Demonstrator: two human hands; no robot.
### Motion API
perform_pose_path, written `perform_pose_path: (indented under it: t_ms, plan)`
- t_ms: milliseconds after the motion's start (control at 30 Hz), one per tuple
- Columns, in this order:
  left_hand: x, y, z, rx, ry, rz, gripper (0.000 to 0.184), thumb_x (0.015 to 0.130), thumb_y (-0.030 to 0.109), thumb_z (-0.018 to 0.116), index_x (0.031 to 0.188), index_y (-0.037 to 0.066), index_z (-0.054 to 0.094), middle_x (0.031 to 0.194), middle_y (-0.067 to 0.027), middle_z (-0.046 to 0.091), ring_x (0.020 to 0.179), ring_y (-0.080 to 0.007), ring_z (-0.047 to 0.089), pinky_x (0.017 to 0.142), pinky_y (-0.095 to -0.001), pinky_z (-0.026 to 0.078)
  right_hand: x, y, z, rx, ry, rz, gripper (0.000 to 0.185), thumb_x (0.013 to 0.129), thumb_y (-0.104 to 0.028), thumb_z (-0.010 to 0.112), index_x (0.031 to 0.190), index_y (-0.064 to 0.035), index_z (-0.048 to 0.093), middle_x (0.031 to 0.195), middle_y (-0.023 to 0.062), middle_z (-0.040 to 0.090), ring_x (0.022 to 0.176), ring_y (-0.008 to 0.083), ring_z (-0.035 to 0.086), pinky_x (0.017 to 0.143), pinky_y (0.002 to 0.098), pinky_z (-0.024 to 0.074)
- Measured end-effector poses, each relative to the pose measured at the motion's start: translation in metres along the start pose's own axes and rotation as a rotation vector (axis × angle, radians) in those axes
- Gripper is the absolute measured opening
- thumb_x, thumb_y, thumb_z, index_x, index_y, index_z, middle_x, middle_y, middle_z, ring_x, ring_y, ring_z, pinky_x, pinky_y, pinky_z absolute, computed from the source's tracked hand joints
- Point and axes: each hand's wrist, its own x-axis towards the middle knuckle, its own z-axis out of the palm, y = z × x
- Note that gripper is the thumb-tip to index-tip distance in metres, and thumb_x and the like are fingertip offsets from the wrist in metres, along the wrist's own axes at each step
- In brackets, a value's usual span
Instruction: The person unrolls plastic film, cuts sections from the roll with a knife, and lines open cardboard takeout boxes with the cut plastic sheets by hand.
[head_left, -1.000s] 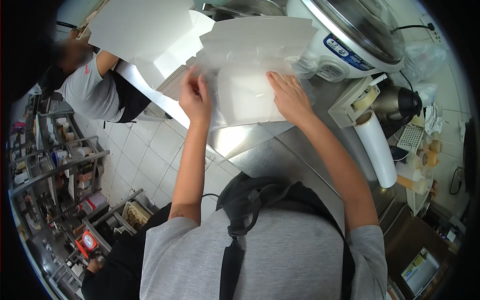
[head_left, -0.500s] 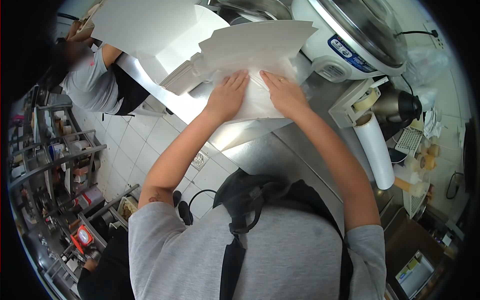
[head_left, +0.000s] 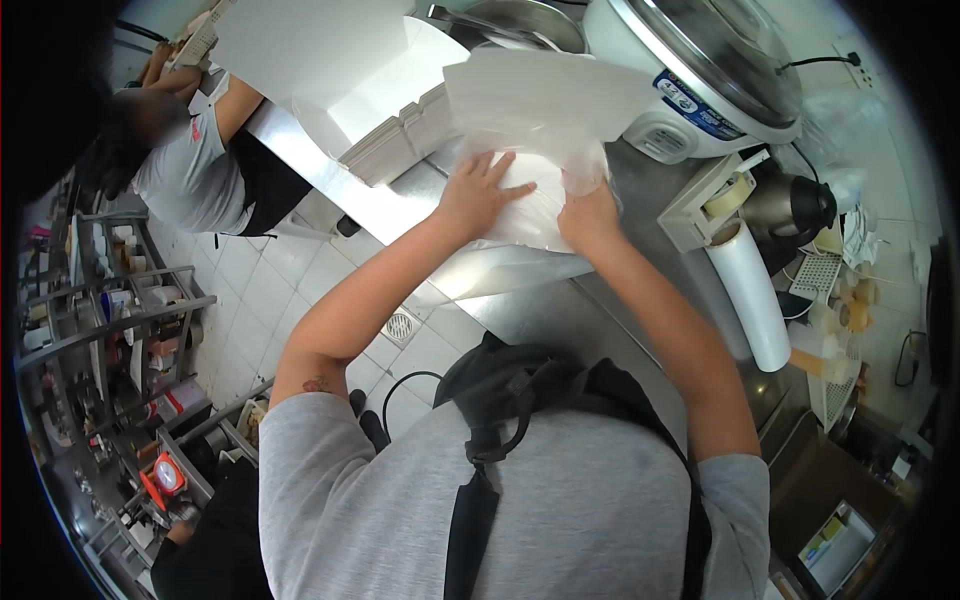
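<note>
My left hand (head_left: 476, 200) lies with spread fingers on a white box (head_left: 540, 195), over clear plastic film. At the box's right side my right hand (head_left: 590, 216) has curled fingers, closed on a bunched part of the plastic film (head_left: 585, 178). A white cardboard flap (head_left: 550, 95) stands up at the far side of the box. More film (head_left: 500, 262) hangs loosely over the near edge. Whatever is inside the box cannot be made out.
Stacked white cartons (head_left: 395, 140) stand to the left, beside a larger open white box (head_left: 350, 75). A rice cooker (head_left: 700, 85), tape dispenser (head_left: 695, 205), white film roll (head_left: 750, 295) and metal kettle (head_left: 785, 215) are on the right. A co-worker (head_left: 190, 165) stands at far left.
My right hand has gone from lying flat on the film to gripping it at the right side. My left hand's fingers have spread, and the two hands are farther apart.
</note>
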Motion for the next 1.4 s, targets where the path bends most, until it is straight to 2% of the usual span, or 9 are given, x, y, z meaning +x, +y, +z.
perform_pose_path:
  t_ms: [100, 200, 300, 500, 733, 933, 1167, 1267, 1400]
  plan:
    - [0.002, 0.004, 0.019, 0.044, 0.115, -0.089, 0.054, 0.089, 0.02, 0.055, 0.142, 0.025, 0.048, 0.152, -0.0101, 0.039, 0.14, -0.0285, 0.036, 0.118, -0.0509, 0.016, -0.012, -0.002, -0.017, -0.143, -0.157, 0.051, 0.059, 0.091, -0.031, 0.048, 0.138, 0.0043, 0.047, 0.152, 0.0151, 0.038, 0.144, 0.0295, 0.027, 0.119, 0.05, 0.006]
    - [0.002, 0.005, 0.005, 0.097, 0.154, -0.128, 0.049, 0.084, 0.017, 0.06, 0.133, 0.016, 0.057, 0.145, -0.0071, 0.047, 0.137, -0.0254, 0.039, 0.117, -0.0549, 0.015, -0.023, 0.003, -0.064, -0.097, -0.431, 0.094, 0.05, 0.088, -0.029, 0.057, 0.127, 0.0018, 0.057, 0.141, 0.0132, 0.05, 0.138, 0.0324, 0.035, 0.117, 0.0557, 0.0146]
    - [-0.002, 0.001, 0.001, 0.059, 0.182, -0.114, 0.043, 0.081, 0.015, 0.064, 0.124, 0.015, 0.062, 0.139, -0.0033, 0.052, 0.137, -0.0244, 0.039, 0.117, -0.0583, 0.014, -0.064, 0.022, -0.069, 0.119, -0.025, 0.175, 0.046, 0.083, -0.029, 0.068, 0.122, -0.0061, 0.062, 0.136, 0.0103, 0.052, 0.133, 0.0321, 0.04, 0.115, 0.0594, 0.0168]
    - [0.001, 0.01, -0.018, -0.086, 0.254, 0.027, 0.041, 0.081, 0.017, 0.067, 0.122, 0.021, 0.064, 0.132, -0.002, 0.057, 0.13, -0.0248, 0.045, 0.114, -0.056, 0.02, -0.074, 0.052, -0.09, 0.497, 0.217, 0.391, 0.073, 0.065, -0.025, 0.087, 0.13, -0.0168, 0.055, 0.115, 0.007, 0.053, 0.117, 0.0283, 0.047, 0.107, 0.0482, 0.0336]
    - [0.027, 0.046, -0.009, -0.066, 0.172, 0.039, 0.052, 0.079, 0.009, 0.065, 0.129, 0.021, 0.058, 0.128, -0.0072, 0.057, 0.122, -0.0243, 0.049, 0.107, -0.0477, 0.03, -0.032, 0.045, -0.051, 0.573, 0.329, 0.335, 0.058, 0.064, -0.018, 0.084, 0.117, -0.0168, 0.062, 0.113, 0.006, 0.055, 0.114, 0.0281, 0.049, 0.1, 0.0407, 0.0389]
    - [0.044, 0.03, -0.062, -0.03, 0.772, -0.024, 0.055, 0.076, 0.003, 0.059, 0.129, 0.018, 0.056, 0.115, -0.0084, 0.053, 0.112, -0.0261, 0.05, 0.097, -0.0403, 0.037, -0.049, 0.04, -0.056, 0.499, 0.585, 0.199, 0.036, 0.065, -0.018, 0.083, 0.099, -0.0178, 0.068, 0.104, 0.0031, 0.056, 0.112, 0.0253, 0.05, 0.1, 0.0447, 0.0384]
    - [0.08, 0.016, -0.071, 0.236, 0.687, 0.284, 0.073, 0.076, 0.005, 0.061, 0.145, 0.02, 0.04, 0.124, -0.0089, 0.049, 0.108, -0.025, 0.049, 0.096, -0.0387, 0.038, -0.043, 0.045, -0.056, 0.64, 0.64, 0.048, 0.013, 0.072, -0.011, 0.076, 0.082, -0.0131, 0.069, 0.108, 0.0028, 0.057, 0.111, 0.0258, 0.052, 0.099, 0.043, 0.0401]
    - [0.075, 0.021, -0.083, 0.412, 0.682, 0.274, 0.077, 0.076, 0.005, 0.062, 0.148, 0.021, 0.038, 0.111, -0.0079, 0.057, 0.105, -0.0226, 0.051, 0.097, -0.0378, 0.038, -0.065, 0.051, -0.052, 0.713, 0.579, -0.029, 0.01, 0.073, -0.01, 0.074, 0.081, -0.0124, 0.069, 0.111, 0.0031, 0.057, 0.113, 0.0261, 0.052, 0.098, 0.041, 0.0417]
    - [0.045, 0.029, -0.096, 0.437, 0.255, 0.085, 0.054, 0.082, 0.012, 0.061, 0.135, 0.015, 0.052, 0.081, -0.0019, 0.065, 0.094, -0.0186, 0.06, 0.095, -0.0327, 0.035, -0.094, 0.059, -0.059, 0.723, 0.459, -0.077, 0.01, 0.073, -0.011, 0.073, 0.082, -0.0131, 0.069, 0.116, 0.0033, 0.057, 0.116, 0.0267, 0.051, 0.099, 0.04, 0.0422]
